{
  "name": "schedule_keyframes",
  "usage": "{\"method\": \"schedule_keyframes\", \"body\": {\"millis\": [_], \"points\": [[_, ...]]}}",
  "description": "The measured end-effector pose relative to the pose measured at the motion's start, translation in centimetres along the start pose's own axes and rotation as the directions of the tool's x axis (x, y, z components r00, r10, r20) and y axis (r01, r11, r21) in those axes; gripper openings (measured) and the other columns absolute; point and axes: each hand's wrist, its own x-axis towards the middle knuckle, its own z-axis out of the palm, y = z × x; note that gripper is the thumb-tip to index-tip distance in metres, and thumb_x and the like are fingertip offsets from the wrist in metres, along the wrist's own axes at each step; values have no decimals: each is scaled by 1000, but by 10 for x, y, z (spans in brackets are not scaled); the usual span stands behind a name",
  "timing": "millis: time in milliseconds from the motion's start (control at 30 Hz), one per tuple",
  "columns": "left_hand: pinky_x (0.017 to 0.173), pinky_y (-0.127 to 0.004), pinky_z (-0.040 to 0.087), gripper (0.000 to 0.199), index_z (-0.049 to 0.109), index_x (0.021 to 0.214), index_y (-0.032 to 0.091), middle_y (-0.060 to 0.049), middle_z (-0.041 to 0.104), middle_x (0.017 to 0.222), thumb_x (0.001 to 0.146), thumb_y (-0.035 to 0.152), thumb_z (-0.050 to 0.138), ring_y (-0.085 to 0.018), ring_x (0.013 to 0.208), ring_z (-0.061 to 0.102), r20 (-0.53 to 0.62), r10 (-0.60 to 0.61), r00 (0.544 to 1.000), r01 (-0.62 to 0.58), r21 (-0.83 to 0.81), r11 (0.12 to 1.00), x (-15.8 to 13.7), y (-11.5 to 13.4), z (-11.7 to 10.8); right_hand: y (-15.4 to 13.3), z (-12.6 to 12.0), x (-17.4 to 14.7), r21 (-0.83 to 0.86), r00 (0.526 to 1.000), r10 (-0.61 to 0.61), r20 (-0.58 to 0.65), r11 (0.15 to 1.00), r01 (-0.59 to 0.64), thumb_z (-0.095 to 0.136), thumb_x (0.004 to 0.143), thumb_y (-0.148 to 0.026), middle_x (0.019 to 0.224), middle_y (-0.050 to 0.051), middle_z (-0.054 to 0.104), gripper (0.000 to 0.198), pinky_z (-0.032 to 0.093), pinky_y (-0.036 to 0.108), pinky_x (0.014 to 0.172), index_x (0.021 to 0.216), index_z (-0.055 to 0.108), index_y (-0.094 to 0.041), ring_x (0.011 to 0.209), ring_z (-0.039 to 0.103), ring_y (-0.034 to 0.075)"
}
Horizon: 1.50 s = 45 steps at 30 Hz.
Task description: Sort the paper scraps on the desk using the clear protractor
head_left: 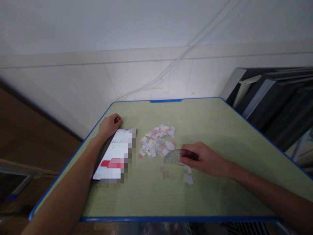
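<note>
My right hand (pixel 201 158) pinches a clear half-round protractor (pixel 173 157) between thumb and fingers. Its curved edge points left and reaches the near side of a heap of small paper scraps (pixel 156 142), white and pale pink. A few loose scraps (pixel 188 178) lie below the protractor, and some pinkish ones (pixel 166 175) sit to their left. At the table's left side my left hand (pixel 113 122) rests with its fingers curled in and nothing visible in them. Just below it lies a phone (pixel 114 153) with a lit screen showing a timer and a red button, partly pixelated.
The pale green table (pixel 146 199) has a blue rim and stands against a white wall (pixel 137 75). A cable (pixel 168 68) runs along the wall. Dark flat panels (pixel 281 101) lean beside the table's right edge. A brown panel (pixel 31 130) stands at the left.
</note>
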Motion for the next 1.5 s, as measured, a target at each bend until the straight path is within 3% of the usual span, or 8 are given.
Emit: {"method": "schedule_keyframes", "body": {"millis": [100,500,667,733,833,1000,1133,1500], "points": [[56,-25,34,24,58,80,19,-4,62,74,73,34,42,-16,66,52,-1,-9,1000,9,-2,1000,0,1,-1,-1,1,0,-43,1000,11,-28,999,-12,50,83,-26,55,-5,44,18,28,20,47,68,48,-17,48,40,8],[56,-25,34,24,58,80,19,-4,62,74,73,35,42,-16,65,52,7,-10,1000,10,-10,1000,0,0,-1,-9,-18,-9,-33,997,-23,69,999,26,51,81,-25,49,-7,38,23,24,20,42,61,44,-18,43,34,7],[56,-25,34,25,59,81,18,-4,62,74,73,34,42,-16,65,53,7,-11,1000,11,-7,1000,-1,1,-1,-10,-12,-8,5,986,-26,163,1000,25,51,81,-25,50,-7,37,24,24,20,42,60,42,-18,44,32,6],[55,-25,34,25,59,81,18,-4,62,75,74,35,41,-16,65,53,6,-7,1000,7,0,1000,-1,2,-2,-10,-13,-7,40,992,-33,119,999,28,51,81,-26,50,-7,37,24,25,20,42,60,43,-18,44,33,6],[55,-26,33,26,59,82,18,-5,63,76,74,34,41,-16,66,53,7,-9,1000,8,8,1000,-1,2,-2,-6,-20,-5,108,996,13,-89,994,-3,51,80,-28,49,-6,41,23,28,20,41,61,44,-19,43,37,7],[54,-25,32,25,59,82,18,-4,63,75,74,34,42,-17,66,54,8,-21,1000,21,8,1000,-1,3,-2,10,-33,-1,178,925,141,-352,981,-82,53,79,-31,45,-5,46,24,26,20,37,60,46,-19,37,36,6],[55,-25,32,24,59,82,18,-4,63,76,74,33,42,-17,66,54,12,-21,1000,21,14,1000,-1,4,-3,17,-33,2,175,912,173,-372,978,-114,54,77,-34,44,-5,46,26,26,20,35,58,46,-19,36,35,6],[56,-26,34,25,60,83,19,-5,64,78,74,33,42,-17,68,54,15,-25,1000,25,8,1000,-2,5,-3,16,-28,3,128,937,184,-297,980,-152,51,77,-32,46,-5,45,24,30,20,40,59,45,-19,41,38,7]]}}
